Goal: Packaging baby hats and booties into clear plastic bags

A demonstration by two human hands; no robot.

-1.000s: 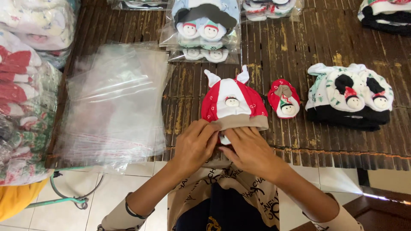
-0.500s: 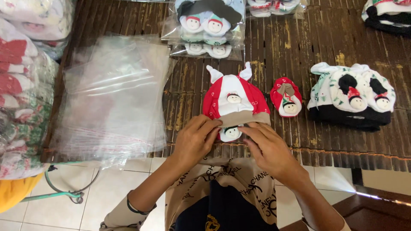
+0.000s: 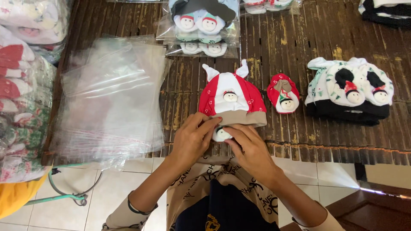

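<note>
A red and white baby hat (image 3: 231, 98) with two small ears and a tan band lies on the dark slatted bamboo table (image 3: 274, 51). A small snowman figure is sewn on its front. My left hand (image 3: 192, 141) and my right hand (image 3: 250, 147) meet at the hat's near edge, fingers pinching a small white snowman-faced piece (image 3: 221, 134) just below the band. A red baby bootie (image 3: 283, 93) with a snowman face lies right of the hat, apart from my hands.
A stack of clear plastic bags (image 3: 111, 98) lies left of the hat. Bagged snowman booties (image 3: 199, 25) sit behind it. A pile of black and white booties (image 3: 349, 92) is at right. Packed garments (image 3: 21, 85) are heaped at far left. Tiled floor lies below.
My hands have slid slightly toward me and closed around the small white piece below the hat band. The hat stays in place.
</note>
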